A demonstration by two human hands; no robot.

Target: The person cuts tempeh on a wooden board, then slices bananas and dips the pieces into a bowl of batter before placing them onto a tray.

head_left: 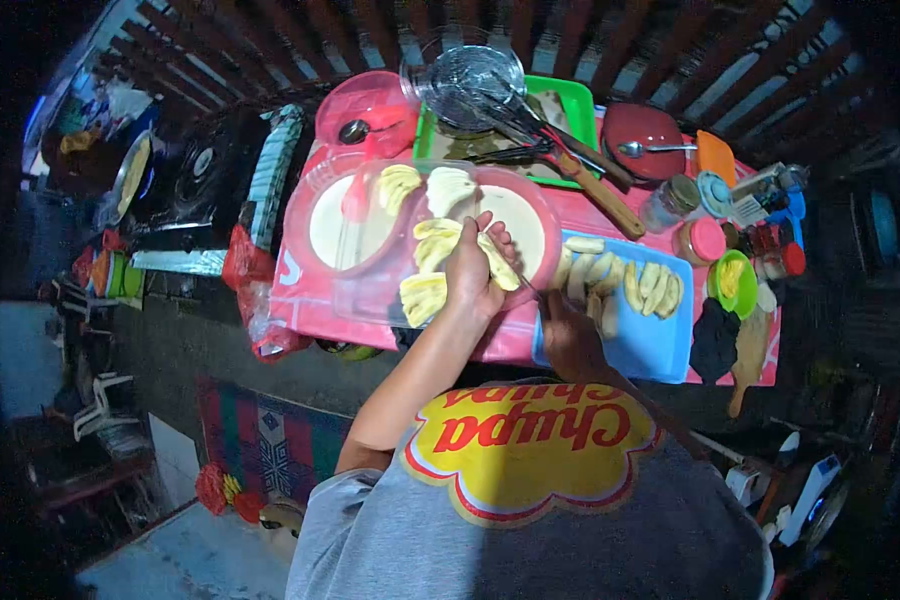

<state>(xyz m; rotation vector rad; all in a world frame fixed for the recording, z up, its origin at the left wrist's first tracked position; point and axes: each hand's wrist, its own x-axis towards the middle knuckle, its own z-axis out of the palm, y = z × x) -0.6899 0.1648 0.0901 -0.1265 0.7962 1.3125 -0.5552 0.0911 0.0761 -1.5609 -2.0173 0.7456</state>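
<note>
My left hand (478, 272) is closed round a peeled banana (497, 262) above the front of the table. Close on its right, my right hand (568, 335) grips a knife (530, 288), whose blade touches the banana. Fanned banana slices (424, 297) lie on a clear tray (355, 300) to the left. Behind the hands are two pink-rimmed bowls of pale batter, one at the left (342, 225) and one at the right (515, 225). Several peeled bananas (653, 290) rest in the blue tray (660, 345) beside my right hand.
A green tray (582, 105) with tongs (595, 190) stands at the back, near a pink bowl (370, 95). Jars (673, 198) and a small green bowl (735, 285) are at the right. A black stove (195, 180) stands left of the table.
</note>
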